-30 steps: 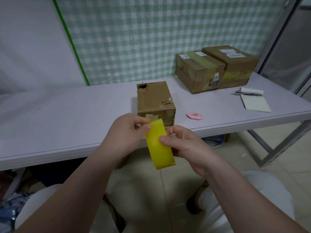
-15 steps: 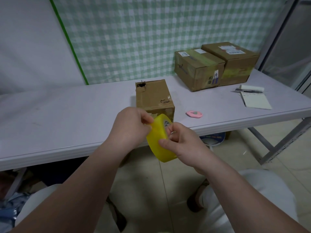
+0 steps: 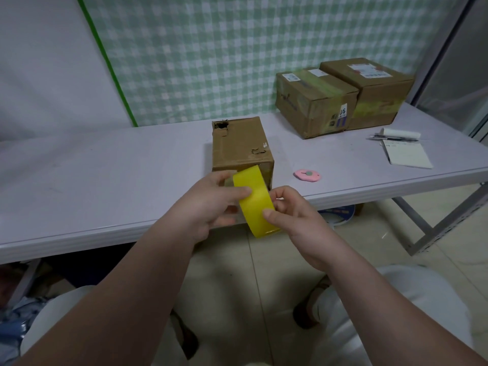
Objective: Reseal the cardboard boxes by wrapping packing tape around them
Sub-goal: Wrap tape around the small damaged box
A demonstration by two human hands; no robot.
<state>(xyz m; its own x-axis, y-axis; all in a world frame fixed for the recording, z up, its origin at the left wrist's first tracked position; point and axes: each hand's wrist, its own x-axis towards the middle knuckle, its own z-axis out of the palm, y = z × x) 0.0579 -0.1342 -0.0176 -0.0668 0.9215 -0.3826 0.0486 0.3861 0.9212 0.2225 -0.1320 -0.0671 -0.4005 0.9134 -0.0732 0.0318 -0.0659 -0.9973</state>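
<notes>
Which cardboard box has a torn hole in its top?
The lone front box; the left rear box and right rear box look whole.

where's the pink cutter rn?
Head view, right of centre: the pink cutter lies on the table near its front edge, just right of the small box, left of the notepad.

Ylw tape (image 3: 254, 202), brn box (image 3: 239, 146)

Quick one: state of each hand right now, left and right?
Left hand: grips the yellow tape roll, thumb on its outer face.
Right hand: also grips the roll, thumb on its face.
</notes>
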